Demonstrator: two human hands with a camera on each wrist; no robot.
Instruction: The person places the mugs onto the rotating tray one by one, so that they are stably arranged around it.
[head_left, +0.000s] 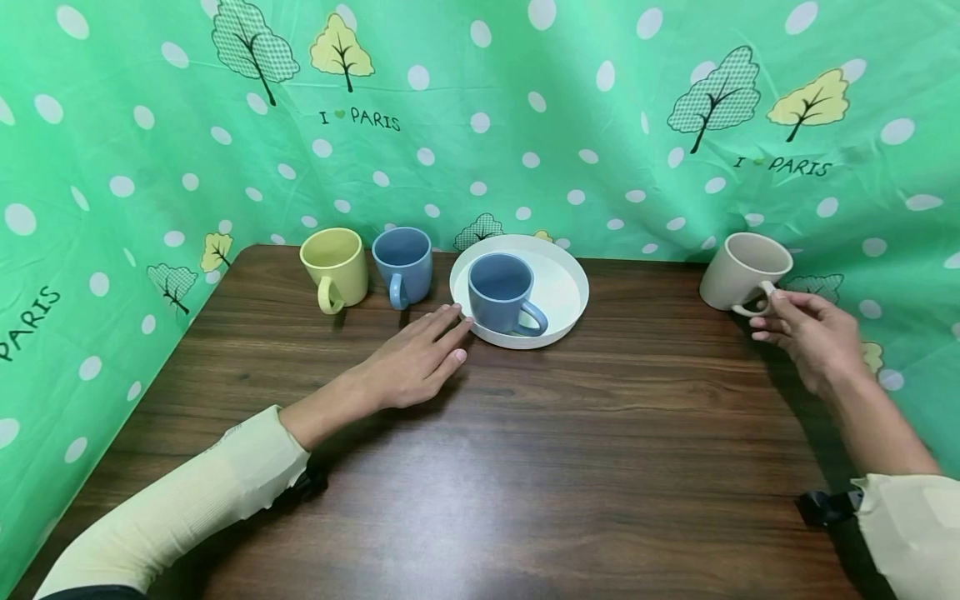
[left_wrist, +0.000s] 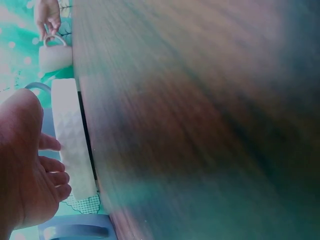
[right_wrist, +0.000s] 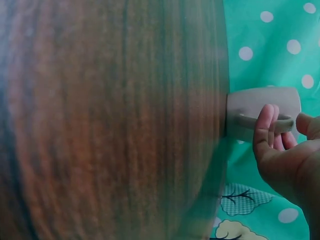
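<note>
R hand (head_left: 819,340) holds beige mug (head_left: 733,273) by hdl (right_wrist: 285,125) (L hand (head_left: 411,362) at tray (head_left: 562,287)).

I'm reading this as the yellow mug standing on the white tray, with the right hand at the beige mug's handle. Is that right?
Not quite: it is a blue mug that stands on the white tray, as the head view shows. The right hand is at the beige mug's handle, as you say.
</note>
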